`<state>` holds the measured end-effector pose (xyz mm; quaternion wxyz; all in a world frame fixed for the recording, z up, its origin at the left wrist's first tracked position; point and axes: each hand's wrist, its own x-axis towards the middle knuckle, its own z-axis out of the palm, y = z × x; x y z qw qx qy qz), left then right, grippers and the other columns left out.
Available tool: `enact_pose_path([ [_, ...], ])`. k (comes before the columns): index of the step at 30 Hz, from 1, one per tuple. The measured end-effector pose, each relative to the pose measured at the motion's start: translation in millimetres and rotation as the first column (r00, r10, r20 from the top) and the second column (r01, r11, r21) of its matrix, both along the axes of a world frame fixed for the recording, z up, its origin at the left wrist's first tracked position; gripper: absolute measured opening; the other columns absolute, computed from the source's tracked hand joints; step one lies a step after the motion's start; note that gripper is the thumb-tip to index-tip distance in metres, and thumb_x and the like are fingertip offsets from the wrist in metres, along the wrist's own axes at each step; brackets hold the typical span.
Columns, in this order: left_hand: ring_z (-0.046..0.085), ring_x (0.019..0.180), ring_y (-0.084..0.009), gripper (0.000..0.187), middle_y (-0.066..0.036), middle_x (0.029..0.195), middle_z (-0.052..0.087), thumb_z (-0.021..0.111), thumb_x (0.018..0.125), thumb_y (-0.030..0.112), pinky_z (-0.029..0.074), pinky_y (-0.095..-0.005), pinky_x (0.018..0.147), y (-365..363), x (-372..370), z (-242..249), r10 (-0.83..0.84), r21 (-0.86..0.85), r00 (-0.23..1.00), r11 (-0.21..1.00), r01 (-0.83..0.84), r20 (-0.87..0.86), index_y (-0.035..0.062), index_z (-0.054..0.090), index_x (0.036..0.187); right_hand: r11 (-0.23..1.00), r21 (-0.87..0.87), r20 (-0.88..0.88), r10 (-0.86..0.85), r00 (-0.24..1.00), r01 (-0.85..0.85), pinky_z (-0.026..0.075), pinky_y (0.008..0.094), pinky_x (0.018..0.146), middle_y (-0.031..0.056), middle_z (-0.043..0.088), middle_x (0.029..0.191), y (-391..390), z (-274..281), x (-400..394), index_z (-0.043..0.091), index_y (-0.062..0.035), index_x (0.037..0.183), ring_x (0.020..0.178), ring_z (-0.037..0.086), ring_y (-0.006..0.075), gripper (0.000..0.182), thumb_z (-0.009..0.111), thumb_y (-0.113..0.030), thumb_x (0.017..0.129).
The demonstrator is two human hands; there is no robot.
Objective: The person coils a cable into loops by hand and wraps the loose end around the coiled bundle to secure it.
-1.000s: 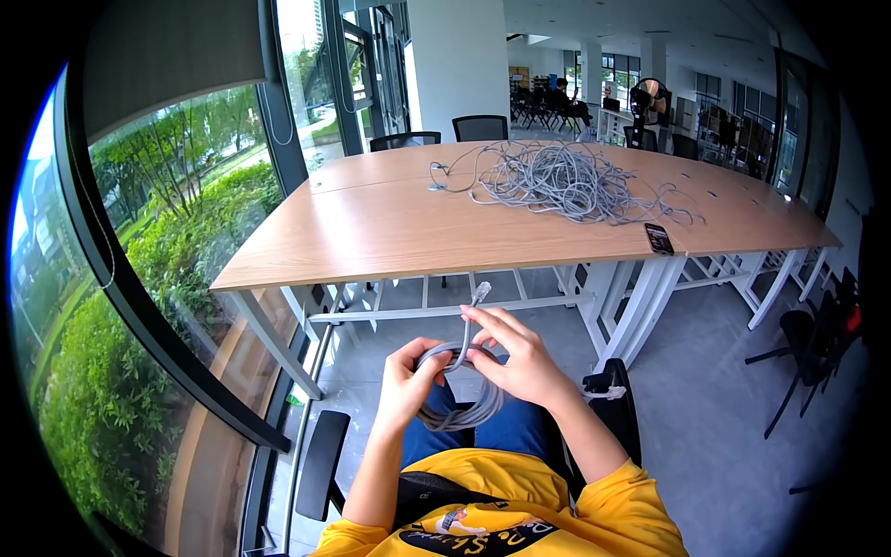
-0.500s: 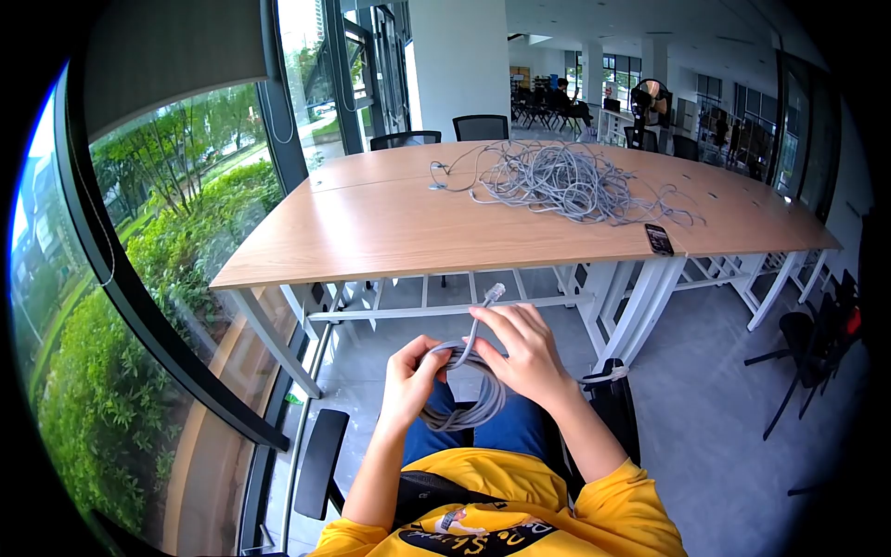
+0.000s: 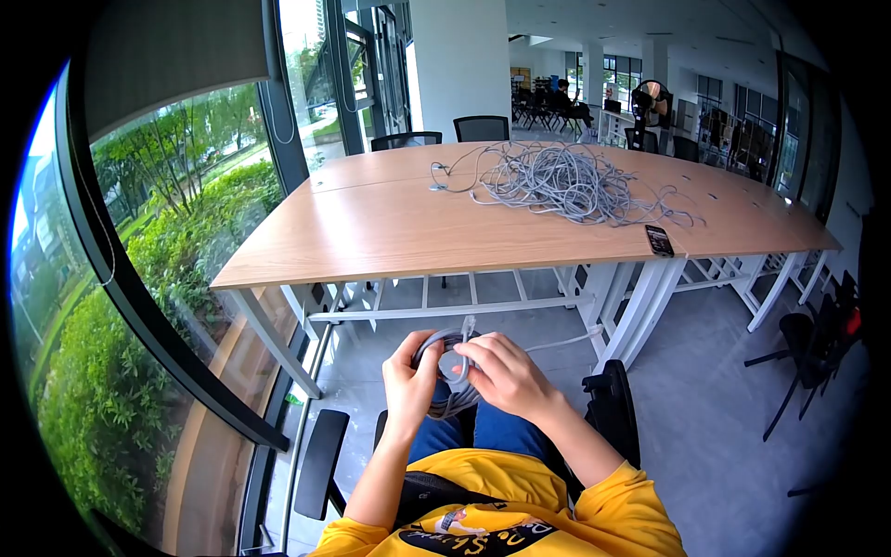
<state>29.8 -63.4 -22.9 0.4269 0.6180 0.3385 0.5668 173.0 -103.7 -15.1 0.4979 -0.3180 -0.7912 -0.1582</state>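
Note:
A grey network cable (image 3: pixel 454 403), wound into a coil, is held above my lap. My left hand (image 3: pixel 409 379) is closed round the coil's left side, thumb pressed on the loops. My right hand (image 3: pixel 507 373) pinches the cable near its end at the coil's upper right. The clear plug (image 3: pixel 469 325) points up just past my right fingertips. Another stretch of pale cable (image 3: pixel 563 343) runs off to the right behind my right hand, toward the table leg. Part of the coil is hidden behind my fingers.
A wooden table (image 3: pixel 371 232) stands in front, bearing a tangled heap of grey cables (image 3: pixel 575 181) and a phone (image 3: pixel 659 241). A chair armrest (image 3: pixel 321 464) is at my left, another (image 3: pixel 613 418) at my right. Windows line the left; a person (image 3: pixel 566 100) sits far back.
The plug end has moved down and left, closer to the coil, with my right hand. The coil has risen a little and turned. The cable at right now stretches out straighter.

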Motion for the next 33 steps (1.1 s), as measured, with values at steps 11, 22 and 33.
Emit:
enact_pose_path([
  [11,0.042,0.055,-0.0024,0.013,0.002,0.062,0.049,0.049,0.084,0.008,0.035,-0.0173,0.047,1.3,5.0,-3.1,0.156,0.163,0.986,0.976,-0.145,-0.054,-0.0021,0.056,0.087,0.997,-0.028,0.028,0.069,0.997,-0.068,0.046,0.0332,0.070,0.0123,0.053,0.087,-0.1,-3.1,-9.9,0.049,0.0031,0.097,0.078,0.054,0.0261,0.030,0.060,0.002,0.069],
  [22,0.043,0.055,-0.0045,0.014,-0.001,0.061,0.051,0.051,0.084,0.009,0.037,-0.0198,0.050,0.8,-3.2,1.2,-0.091,0.021,0.996,0.996,0.090,0.023,0.0001,0.052,0.095,0.998,-0.031,-0.045,-0.048,0.998,0.047,0.046,0.0349,0.071,0.0119,0.054,0.087,0.5,-5.9,-14.7,0.050,0.0015,0.098,0.078,0.055,0.0273,0.031,0.059,0.003,0.068],
  [33,0.050,0.058,-0.0073,0.016,-0.005,0.067,0.056,0.050,0.084,0.008,0.042,-0.0214,0.053,2.4,-5.7,-3.5,-0.074,0.155,0.993,0.984,0.087,-0.088,0.0003,0.052,0.097,0.975,0.076,-0.115,-0.199,0.973,0.209,0.045,0.0333,0.068,0.0104,0.057,0.083,8.2,-10.3,-9.7,0.055,0.0029,0.100,0.072,0.056,0.0246,0.034,0.060,0.003,0.066],
])
